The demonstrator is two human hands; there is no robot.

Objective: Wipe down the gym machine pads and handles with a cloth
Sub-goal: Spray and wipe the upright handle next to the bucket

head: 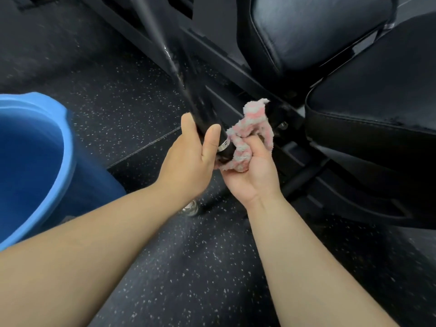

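Black speckled floor [200, 267], blue bucket [69, 142], pads [318, 31]

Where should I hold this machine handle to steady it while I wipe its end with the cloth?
Grip the handle on its black sleeve just above the chrome ring, coming from the left, as the left hand does. It slopes down to a free end, so holding there should steady it and leave the tip open to the cloth in the right hand.
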